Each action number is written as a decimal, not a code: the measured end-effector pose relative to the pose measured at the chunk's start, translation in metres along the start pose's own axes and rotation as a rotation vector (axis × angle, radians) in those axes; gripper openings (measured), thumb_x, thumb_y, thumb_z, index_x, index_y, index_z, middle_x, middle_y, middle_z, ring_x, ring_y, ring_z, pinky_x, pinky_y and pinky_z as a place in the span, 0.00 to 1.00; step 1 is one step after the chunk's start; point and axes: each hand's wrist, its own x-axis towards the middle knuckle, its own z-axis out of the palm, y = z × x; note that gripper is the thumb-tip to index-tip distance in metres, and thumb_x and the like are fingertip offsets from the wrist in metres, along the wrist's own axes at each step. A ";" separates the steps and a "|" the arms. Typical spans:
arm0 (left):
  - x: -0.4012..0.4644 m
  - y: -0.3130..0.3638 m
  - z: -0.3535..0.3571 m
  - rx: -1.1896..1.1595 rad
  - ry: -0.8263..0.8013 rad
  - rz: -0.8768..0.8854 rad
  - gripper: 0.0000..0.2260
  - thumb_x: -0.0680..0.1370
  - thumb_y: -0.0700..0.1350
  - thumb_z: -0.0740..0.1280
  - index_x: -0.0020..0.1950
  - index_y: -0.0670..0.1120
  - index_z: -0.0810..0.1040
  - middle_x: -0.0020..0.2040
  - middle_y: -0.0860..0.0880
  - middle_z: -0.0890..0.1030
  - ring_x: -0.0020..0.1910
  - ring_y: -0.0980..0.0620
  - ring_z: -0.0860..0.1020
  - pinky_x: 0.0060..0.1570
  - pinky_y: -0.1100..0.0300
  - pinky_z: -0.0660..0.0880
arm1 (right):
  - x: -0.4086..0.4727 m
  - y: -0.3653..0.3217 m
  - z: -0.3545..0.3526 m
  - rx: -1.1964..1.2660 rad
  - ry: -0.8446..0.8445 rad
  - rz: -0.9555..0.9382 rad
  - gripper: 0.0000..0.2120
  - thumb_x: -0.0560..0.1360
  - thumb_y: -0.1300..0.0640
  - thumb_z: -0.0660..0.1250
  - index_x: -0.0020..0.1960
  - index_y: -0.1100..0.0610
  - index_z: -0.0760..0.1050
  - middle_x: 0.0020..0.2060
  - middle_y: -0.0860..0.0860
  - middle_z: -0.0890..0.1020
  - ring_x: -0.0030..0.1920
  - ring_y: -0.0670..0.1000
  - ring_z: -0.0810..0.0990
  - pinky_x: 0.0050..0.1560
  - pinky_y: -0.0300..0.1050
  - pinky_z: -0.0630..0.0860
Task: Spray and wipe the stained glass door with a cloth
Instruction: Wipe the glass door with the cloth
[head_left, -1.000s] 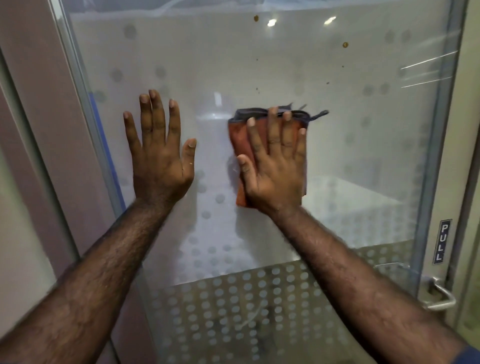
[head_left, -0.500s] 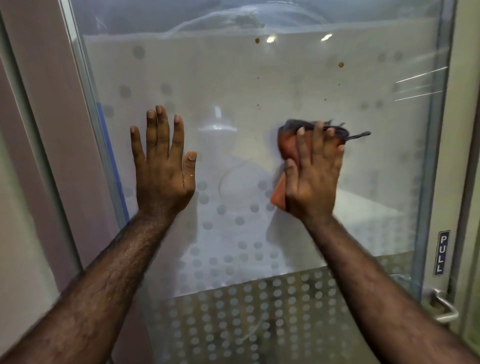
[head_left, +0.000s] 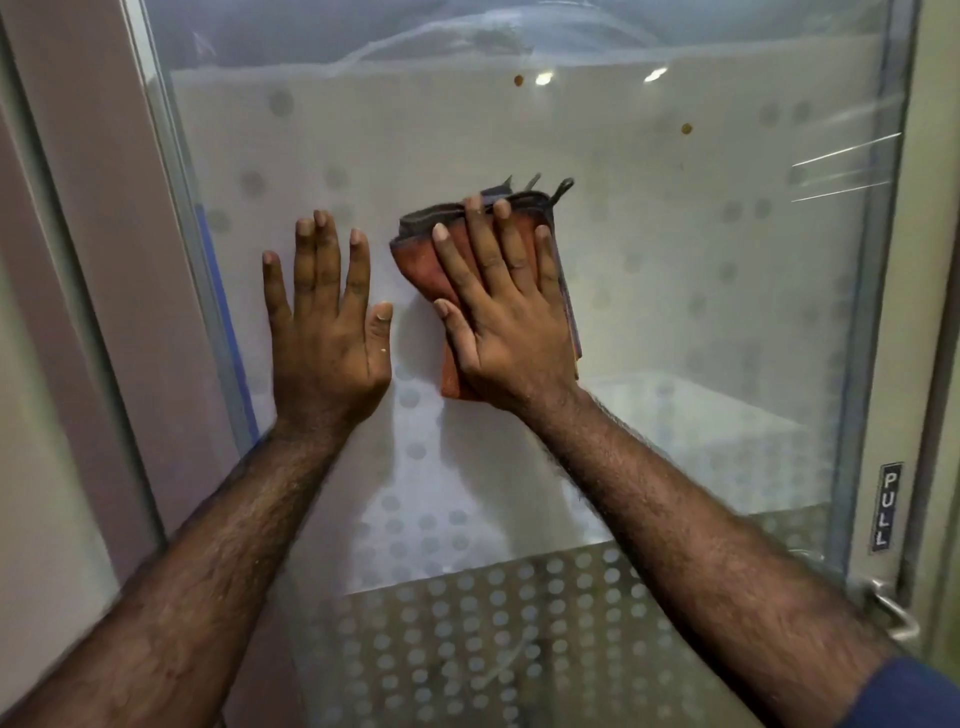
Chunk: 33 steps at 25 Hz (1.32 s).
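A frosted glass door (head_left: 675, 291) with a dotted pattern fills the view. Small brown stains sit high on the glass, one (head_left: 518, 80) near the top middle and another (head_left: 686, 129) to its right. My right hand (head_left: 506, 312) lies flat on a folded orange cloth (head_left: 415, 265) with a dark edge, pressing it against the glass at mid height. My left hand (head_left: 327, 327) rests flat on the glass just left of the cloth, fingers spread, holding nothing.
A metal door frame (head_left: 171, 218) runs down the left side, with a wall beyond it. On the right frame is a "PULL" label (head_left: 887, 506), and a metal handle (head_left: 891, 613) sticks out below it. No spray bottle is in view.
My right hand slid the cloth right across the glass, then back left close to my left hand. My left hand stayed pressed on the glass.
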 end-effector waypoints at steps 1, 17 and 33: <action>0.000 -0.001 0.000 0.009 -0.007 -0.001 0.31 0.89 0.55 0.50 0.89 0.44 0.48 0.88 0.38 0.48 0.88 0.39 0.46 0.85 0.32 0.45 | -0.012 0.007 0.000 0.003 0.001 -0.005 0.29 0.89 0.44 0.55 0.87 0.53 0.59 0.87 0.59 0.59 0.88 0.63 0.54 0.85 0.69 0.52; 0.001 0.005 0.000 0.118 -0.046 -0.010 0.36 0.88 0.63 0.48 0.88 0.42 0.45 0.88 0.36 0.44 0.88 0.37 0.44 0.84 0.30 0.46 | 0.099 0.140 -0.027 -0.074 0.153 0.504 0.31 0.88 0.40 0.44 0.89 0.49 0.51 0.89 0.56 0.53 0.89 0.60 0.50 0.87 0.65 0.47; 0.000 -0.001 0.000 0.071 0.029 0.033 0.36 0.87 0.61 0.55 0.88 0.43 0.51 0.88 0.37 0.50 0.88 0.38 0.49 0.84 0.31 0.49 | 0.111 0.032 -0.009 -0.068 0.107 0.031 0.30 0.87 0.42 0.52 0.87 0.49 0.60 0.87 0.56 0.60 0.87 0.62 0.56 0.85 0.69 0.52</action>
